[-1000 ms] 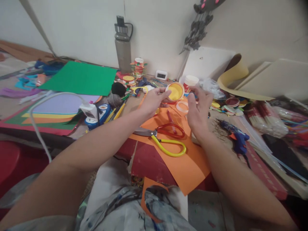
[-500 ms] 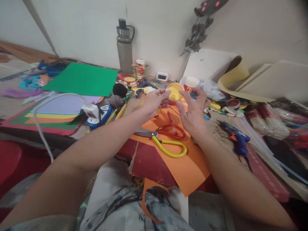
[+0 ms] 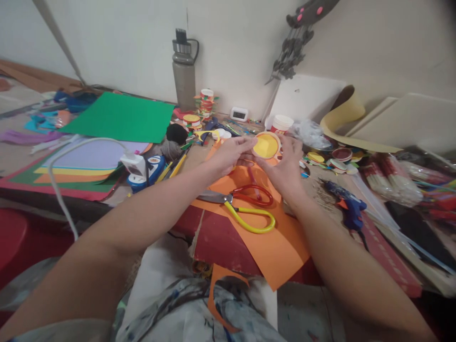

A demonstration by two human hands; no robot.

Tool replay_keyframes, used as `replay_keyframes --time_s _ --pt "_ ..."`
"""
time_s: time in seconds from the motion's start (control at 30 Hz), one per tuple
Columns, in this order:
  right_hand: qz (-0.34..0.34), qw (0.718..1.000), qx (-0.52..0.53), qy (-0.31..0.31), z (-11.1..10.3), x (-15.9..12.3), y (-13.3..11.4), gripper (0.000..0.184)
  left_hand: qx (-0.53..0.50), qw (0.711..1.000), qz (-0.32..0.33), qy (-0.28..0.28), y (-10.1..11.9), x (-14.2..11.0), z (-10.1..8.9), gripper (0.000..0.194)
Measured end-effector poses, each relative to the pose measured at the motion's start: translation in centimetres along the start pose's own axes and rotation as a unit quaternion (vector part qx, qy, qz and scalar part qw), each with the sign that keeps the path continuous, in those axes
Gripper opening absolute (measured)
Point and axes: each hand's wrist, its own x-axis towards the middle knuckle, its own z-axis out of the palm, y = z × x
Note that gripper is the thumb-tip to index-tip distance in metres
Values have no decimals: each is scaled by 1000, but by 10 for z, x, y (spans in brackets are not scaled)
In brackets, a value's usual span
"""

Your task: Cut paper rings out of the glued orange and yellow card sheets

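Observation:
Between my two hands is a shallow round piece, like a cut-down paper cup, with a pale rim and a yellow disc (image 3: 266, 145) inside it. My left hand (image 3: 235, 154) pinches its left edge between thumb and fingers. On its right and lower edge are the thumb and fingers of my right hand (image 3: 287, 164), some fingertips hidden behind it. Below my hands, scissors (image 3: 249, 218) with one red and one yellow handle lie on an orange paper sheet (image 3: 281, 256). A cut orange paper scrap (image 3: 215, 297) rests on my lap.
A glue gun (image 3: 352, 211) lies to the right. At the back stand a grey bottle (image 3: 184, 78), a small clock (image 3: 239, 114) and a paper cup (image 3: 283, 124). Left are a green sheet (image 3: 121, 116), stacked coloured paper and a power adapter (image 3: 135, 165) with a white cable.
The round piece has moved slightly right and down, its yellow face turned more towards me. My right hand's fingers have closed in around its edge.

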Motion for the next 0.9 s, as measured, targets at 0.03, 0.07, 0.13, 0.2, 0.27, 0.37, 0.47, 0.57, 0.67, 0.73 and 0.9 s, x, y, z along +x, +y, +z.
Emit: replay_keyframes --time_s 0.03,0.07,0.13,0.2,0.27,0.37,0.47,0.57,0.67,0.73,0.9 --pt "7 1000 6 1 -1 1 1 79 -1 1000 1 0 0 0 0 37" --pt "15 1000 16 3 -1 2 3 78 -5 1000 3 5 -1 1 -1 42" --pt "43 998 49 4 1 5 7 78 -13 1000 8 22 0 3 -3 52" --pt "84 992 89 -13 3 7 11 73 -17 999 14 45 0 6 -6 57" --pt "106 989 99 -27 4 8 13 68 -18 997 25 70 1 8 -8 56" --pt "71 996 44 -9 2 6 11 73 -19 995 40 93 1 8 -7 51" --pt "39 999 10 7 -1 4 10 75 -17 994 48 98 1 7 -5 50" --pt "38 999 20 8 0 5 16 78 -13 993 59 97 1 6 -5 49" --pt "55 998 36 19 3 8 24 78 -5 993 71 96 1 6 -6 49" --pt "47 998 23 29 5 9 28 76 -1 992 75 98 1 7 -6 47" --pt "24 998 7 54 5 9 30 78 -2 991 80 103 0 8 -7 44"
